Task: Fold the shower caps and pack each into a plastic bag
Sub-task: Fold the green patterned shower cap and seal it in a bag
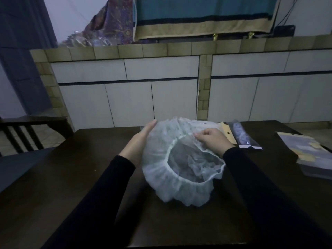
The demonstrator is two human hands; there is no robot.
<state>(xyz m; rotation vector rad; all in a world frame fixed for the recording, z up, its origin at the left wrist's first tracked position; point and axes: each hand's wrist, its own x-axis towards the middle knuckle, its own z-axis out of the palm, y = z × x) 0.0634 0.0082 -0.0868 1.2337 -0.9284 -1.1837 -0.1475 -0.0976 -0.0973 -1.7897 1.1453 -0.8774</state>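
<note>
A dimly lit home kitchen or dining area. A dark wooden table (71, 177) stands before a tiled counter (161, 49) with white cabinet doors (129, 103) beneath. Glassware (89, 40) and draped patterned cloths (111, 24) sit on the counter; a wooden chair (27, 133) stands at left.

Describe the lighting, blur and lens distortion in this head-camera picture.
Head view: dim, bluish light with no glare; the dark table and black sleeves nearly merge. The pale shower cap stands out between the left hand and right hand. Wide-angle bending curves the tiled counter edge. Fine detail is soft and grainy throughout.
</note>
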